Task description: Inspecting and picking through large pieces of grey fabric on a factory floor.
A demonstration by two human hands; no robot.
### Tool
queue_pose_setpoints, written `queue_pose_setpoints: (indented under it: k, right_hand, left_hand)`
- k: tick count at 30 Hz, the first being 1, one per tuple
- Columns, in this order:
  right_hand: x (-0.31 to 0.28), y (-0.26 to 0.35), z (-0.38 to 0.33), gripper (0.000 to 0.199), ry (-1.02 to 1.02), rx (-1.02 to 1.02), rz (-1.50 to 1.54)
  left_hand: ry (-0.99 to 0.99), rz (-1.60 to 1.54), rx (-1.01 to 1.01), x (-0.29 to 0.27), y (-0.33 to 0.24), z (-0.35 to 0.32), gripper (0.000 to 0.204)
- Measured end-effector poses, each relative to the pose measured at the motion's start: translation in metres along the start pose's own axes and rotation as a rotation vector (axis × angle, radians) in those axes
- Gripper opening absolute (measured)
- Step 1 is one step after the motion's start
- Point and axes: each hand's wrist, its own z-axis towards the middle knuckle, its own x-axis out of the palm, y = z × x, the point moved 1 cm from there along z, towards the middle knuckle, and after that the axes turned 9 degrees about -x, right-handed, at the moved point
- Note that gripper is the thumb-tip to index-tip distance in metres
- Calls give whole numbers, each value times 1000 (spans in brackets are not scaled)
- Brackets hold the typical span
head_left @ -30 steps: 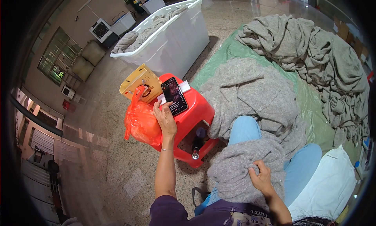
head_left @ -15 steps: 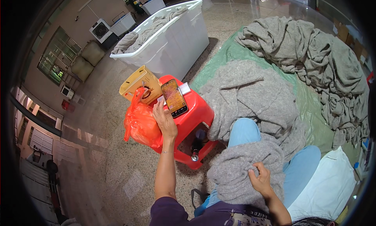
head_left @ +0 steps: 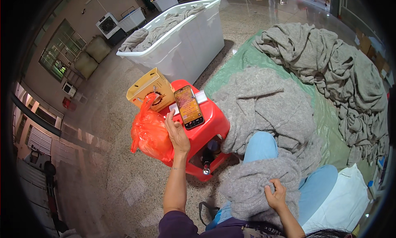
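— Where is the phone [head_left: 189,107], seen from your left hand [head_left: 177,137]?

— It is on the red stool [head_left: 215,119], just to the right of my fingers and a little farther from my body. Its long axis points mostly away from me, with the top end leaning slightly to the left. 2 white pieces [head_left: 201,97] show beside it, 1 at each side.

— Which of your 2 hands is nearer to it?

— The left hand, clearly. My right hand [head_left: 277,195] is well apart, lower and to the right, on the grey cloth [head_left: 246,187] close before me.

— And how is each grip?

— The left fingers are loosely spread and hold nothing; whether the thumb touches the edge of the phone, I cannot tell. The right fingers are curled against the cloth with the thumb near them, but I cannot tell if a fold is pinched there.

— What is on the other side of your left hand?

— The orange-red plastic bag [head_left: 152,130], just beside it.
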Motion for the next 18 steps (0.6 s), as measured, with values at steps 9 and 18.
queue_pose_setpoints:
  k: [9,18]
  right_hand:
    - [4,3,7,17,-7,-8,-4]
    - [8,6,14,17,5,72,-57]
  left_hand:
    - [40,65,30,-3,-5,1,72]
    - [38,61,17,-3,-2,2,71]
